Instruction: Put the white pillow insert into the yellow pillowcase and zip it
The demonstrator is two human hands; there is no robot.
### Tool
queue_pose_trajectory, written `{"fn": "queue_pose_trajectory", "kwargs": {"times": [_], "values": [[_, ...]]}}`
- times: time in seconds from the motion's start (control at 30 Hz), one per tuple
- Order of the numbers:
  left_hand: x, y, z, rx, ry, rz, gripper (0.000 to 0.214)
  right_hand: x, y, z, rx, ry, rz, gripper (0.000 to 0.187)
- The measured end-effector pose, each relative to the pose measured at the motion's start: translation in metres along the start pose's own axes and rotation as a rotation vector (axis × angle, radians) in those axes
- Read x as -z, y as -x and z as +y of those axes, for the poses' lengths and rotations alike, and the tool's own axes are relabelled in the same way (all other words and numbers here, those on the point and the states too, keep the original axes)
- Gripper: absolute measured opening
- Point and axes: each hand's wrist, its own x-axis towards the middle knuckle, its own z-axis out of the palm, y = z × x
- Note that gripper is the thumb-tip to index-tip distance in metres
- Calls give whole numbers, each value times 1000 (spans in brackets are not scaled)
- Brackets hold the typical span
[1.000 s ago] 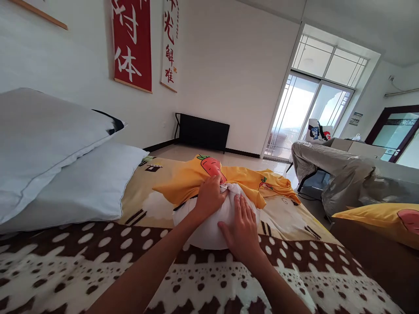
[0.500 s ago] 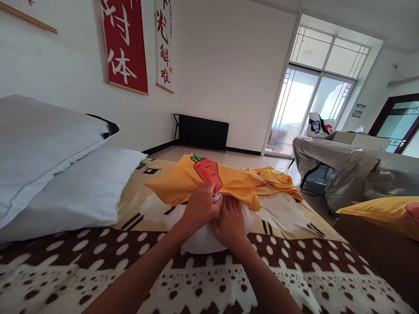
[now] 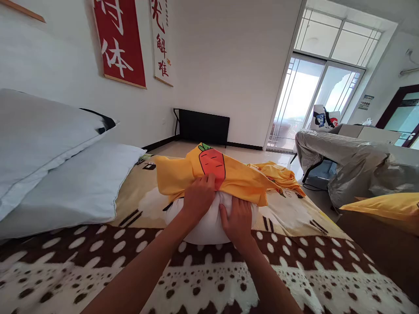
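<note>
A white pillow lies on the blanket in front of me, its far part covered by a yellow pillowcase with a red carrot print. My left hand is closed on the pillowcase's near edge, just below the carrot. On the pillow's right side rests my right hand, its thumb apart and its fingers lying flat, the fingertips at the yellow edge. How far the pillow reaches inside the pillowcase is hidden.
Two white pillows are stacked at the left. More yellow fabric lies crumpled beyond my right hand. A yellow cushion sits at the far right on a brown surface. The patterned blanket spreads under everything.
My hands have moved apart. The right hand has loosened and spread on the pillow, while the left has lifted the pillowcase's edge, so the carrot print stands higher and fuller.
</note>
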Motion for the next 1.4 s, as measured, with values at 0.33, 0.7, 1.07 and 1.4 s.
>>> {"fn": "queue_pose_trajectory", "kwargs": {"times": [0.33, 0.7, 1.07, 1.4], "values": [[-7, -21, -12, 59, -22, 77, 16, 14, 21, -35, 290, -125, 291, 34], [-13, 21, 8, -228, -57, 182, 14, -13, 27, -28, 271, 118, -46, 65], [0, 9, -1, -280, -247, 618, 12, 9, -2, -1, 89, 74, 33, 58], [-45, 1, -41, -1, -181, 544, 18, 8, -17, 35, -29, 159, 90, 62]]}}
